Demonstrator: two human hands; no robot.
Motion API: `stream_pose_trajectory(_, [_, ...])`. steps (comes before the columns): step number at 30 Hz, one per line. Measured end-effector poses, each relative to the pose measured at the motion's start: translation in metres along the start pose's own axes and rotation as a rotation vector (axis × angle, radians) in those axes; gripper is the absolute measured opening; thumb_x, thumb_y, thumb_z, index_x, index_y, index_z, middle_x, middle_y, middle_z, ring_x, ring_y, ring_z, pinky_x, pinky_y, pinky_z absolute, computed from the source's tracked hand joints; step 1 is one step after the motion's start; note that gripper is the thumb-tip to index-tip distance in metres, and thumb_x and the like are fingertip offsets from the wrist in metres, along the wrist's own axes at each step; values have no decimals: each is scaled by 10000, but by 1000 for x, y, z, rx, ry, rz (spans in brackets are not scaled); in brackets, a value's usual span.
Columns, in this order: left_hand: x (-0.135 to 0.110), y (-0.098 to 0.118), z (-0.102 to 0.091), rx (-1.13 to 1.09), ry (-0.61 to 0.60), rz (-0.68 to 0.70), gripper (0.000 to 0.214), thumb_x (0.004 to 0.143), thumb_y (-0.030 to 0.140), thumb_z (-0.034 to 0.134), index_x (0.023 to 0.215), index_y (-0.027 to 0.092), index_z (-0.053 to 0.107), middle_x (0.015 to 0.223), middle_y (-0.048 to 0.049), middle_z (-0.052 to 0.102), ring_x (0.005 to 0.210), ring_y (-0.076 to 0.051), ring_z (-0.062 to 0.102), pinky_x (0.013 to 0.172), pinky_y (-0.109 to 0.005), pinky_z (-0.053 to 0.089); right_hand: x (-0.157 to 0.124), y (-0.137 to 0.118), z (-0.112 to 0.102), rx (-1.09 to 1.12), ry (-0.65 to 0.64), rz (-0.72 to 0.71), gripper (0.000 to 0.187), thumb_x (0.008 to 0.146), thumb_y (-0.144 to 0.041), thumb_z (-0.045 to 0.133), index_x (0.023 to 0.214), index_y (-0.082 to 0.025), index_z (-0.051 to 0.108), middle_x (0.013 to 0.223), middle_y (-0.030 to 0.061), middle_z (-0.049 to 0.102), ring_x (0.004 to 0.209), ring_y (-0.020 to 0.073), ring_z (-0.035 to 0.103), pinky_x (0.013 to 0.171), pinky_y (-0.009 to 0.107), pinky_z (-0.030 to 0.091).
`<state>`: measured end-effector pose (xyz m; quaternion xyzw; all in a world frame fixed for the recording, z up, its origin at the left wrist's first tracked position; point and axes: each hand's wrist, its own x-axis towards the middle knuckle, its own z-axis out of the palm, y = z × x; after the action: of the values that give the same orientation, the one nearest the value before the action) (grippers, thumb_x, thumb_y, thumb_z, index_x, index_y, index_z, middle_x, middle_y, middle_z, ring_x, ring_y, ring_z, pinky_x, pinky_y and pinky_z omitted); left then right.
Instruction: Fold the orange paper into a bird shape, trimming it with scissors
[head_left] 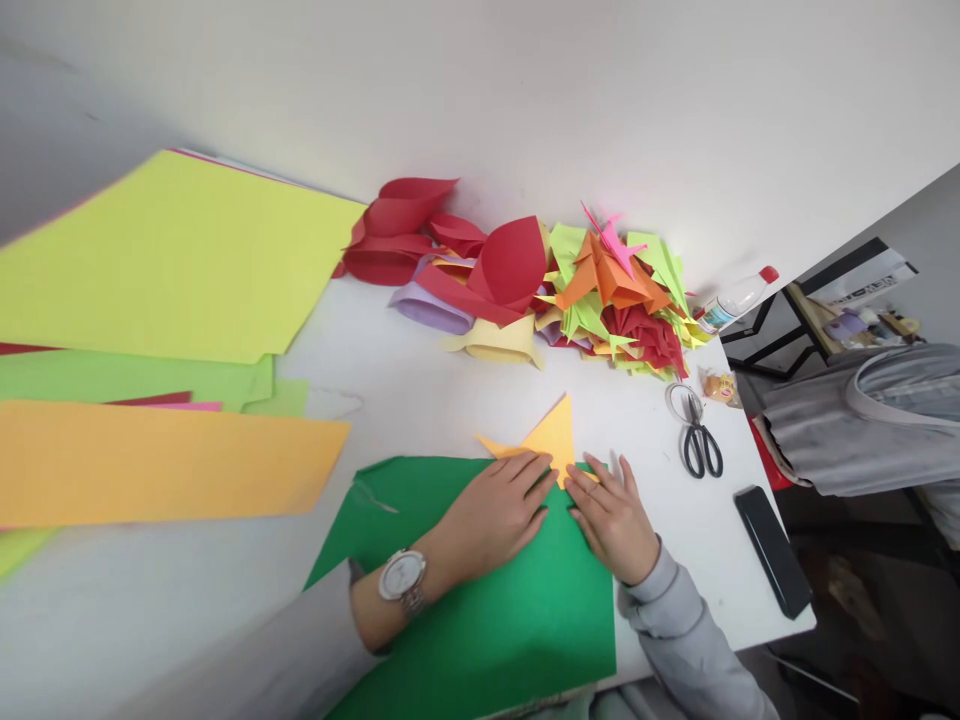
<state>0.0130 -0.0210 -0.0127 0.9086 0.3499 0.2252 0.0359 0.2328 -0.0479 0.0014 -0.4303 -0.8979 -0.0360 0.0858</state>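
A folded orange-yellow paper piece lies at the far edge of a green sheet, with pointed flaps sticking out to the left and upward. My left hand, a watch on its wrist, rests with its fingers stretched flat on the near left part of the paper. From the right, my right hand lays its extended fingers on the near right edge of the same piece. Both hands press from above, and their fingers cover part of the folds.
Stacked coloured sheets and an orange strip lie left. Curled red paper and a heap of folded paper shapes line the wall. Scissors, a black case and a bottle stand or lie along the right edge.
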Motion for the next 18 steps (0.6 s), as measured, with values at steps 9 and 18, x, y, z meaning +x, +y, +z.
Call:
stream_pose_trajectory(9, [1, -1, -2, 20, -32, 22, 331, 933, 251, 477, 1232, 186, 603, 1237, -141, 602, 1138, -286, 537, 954, -433, 445, -11, 20, 7, 125, 230, 216, 317, 959, -201, 474, 1253, -171, 586, 1211, 102, 675, 1177, 227, 566, 1025, 451, 413])
stream_pose_trajectory(18, [1, 0, -1, 40, -66, 20, 351, 931, 263, 486, 1259, 206, 598, 1252, -141, 596, 1144, -296, 535, 955, -437, 435, 2, 7, -1, -110, 53, 156, 269, 962, -308, 513, 1199, -281, 637, 1328, 62, 602, 1261, 267, 469, 1096, 518, 245])
